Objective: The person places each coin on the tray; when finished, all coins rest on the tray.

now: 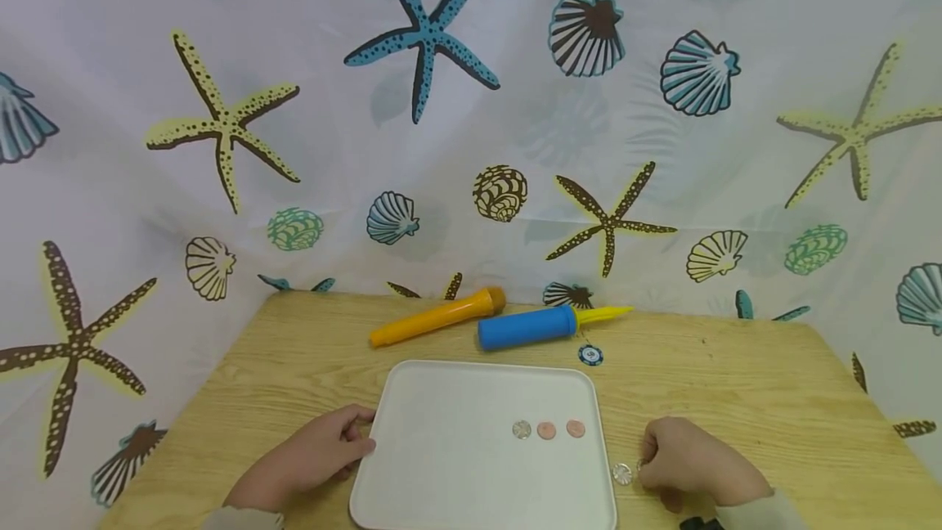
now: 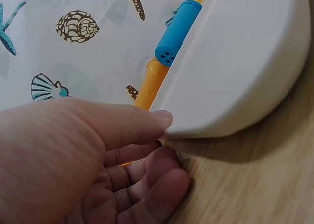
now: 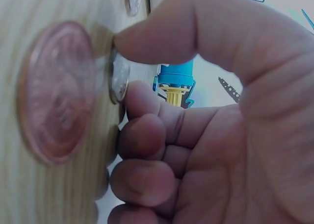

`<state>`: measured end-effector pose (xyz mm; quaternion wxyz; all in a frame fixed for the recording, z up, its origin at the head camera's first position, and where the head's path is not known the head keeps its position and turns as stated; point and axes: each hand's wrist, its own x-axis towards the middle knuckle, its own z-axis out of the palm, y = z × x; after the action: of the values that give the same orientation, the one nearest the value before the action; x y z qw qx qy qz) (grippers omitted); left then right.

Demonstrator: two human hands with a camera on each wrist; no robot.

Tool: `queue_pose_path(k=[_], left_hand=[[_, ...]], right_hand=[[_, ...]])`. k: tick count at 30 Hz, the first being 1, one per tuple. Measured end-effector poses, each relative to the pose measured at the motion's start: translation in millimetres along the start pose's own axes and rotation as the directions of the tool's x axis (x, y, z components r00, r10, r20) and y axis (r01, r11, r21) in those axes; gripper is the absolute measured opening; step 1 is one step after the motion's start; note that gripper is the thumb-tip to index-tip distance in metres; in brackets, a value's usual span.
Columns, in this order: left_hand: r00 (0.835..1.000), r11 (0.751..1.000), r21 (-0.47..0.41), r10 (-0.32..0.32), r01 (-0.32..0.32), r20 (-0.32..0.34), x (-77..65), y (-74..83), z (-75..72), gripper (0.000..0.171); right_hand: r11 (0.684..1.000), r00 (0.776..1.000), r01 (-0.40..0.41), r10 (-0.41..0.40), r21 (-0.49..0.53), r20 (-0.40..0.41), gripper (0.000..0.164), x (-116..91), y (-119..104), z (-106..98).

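A white tray [image 1: 471,448] lies in front of me on the wooden table. My left hand [image 1: 321,450] grips its left edge; in the left wrist view the thumb [image 2: 152,123] lies against the rim. Toward the tray's right side, a silver coin [image 1: 522,429] and two copper coins [image 1: 561,429] sit in a row. My right hand [image 1: 684,456] is beside the tray's right edge, pinching a silver coin [image 3: 119,76] at the tabletop between thumb and index finger. Another silver coin [image 1: 622,474] lies between that hand and the tray. A copper coin [image 3: 59,91] is close to the right wrist camera.
Behind the tray lie an orange stick with a brown rounded end [image 1: 437,317] and a blue hand pump with a yellow nozzle [image 1: 526,328]. A blue and white chip [image 1: 591,354] is near the pump. A curtain [image 1: 471,137] printed with starfish and shells surrounds the table.
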<state>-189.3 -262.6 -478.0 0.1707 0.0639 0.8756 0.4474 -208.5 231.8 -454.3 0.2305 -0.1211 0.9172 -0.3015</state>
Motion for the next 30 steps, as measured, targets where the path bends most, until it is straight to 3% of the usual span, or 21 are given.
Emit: queue_pose_path(k=[12,20,25,30], left_hand=[[1.0,1.0,0.001,-0.002,0.002,-0.013,-1.5,2.0,0.3,0.046],[1.0,1.0,-0.004,0.013,-0.013,0.014,1.4,-3.0,1.6,0.048],[1.0,1.0,0.005,0.014,-0.014,0.002,4.4,-4.4,0.3,0.048],[1.0,1.0,0.009,0.027,-0.027,0.002,3.9,-2.5,-0.4,0.048]], right_hand=[[0.999,1.0,0.007,-0.006,0.045,-0.003,0.011,1.8,3.6,2.7],[0.976,0.983,0.173,-0.178,0.136,0.031,0.01,-8.2,24.5,-4.8],[0.98,0.983,0.158,-0.167,0.125,0.07,0.023,-18.9,29.6,-9.7],[0.978,0.979,0.16,-0.175,0.13,0.105,0.019,-21.8,30.4,-10.7]])
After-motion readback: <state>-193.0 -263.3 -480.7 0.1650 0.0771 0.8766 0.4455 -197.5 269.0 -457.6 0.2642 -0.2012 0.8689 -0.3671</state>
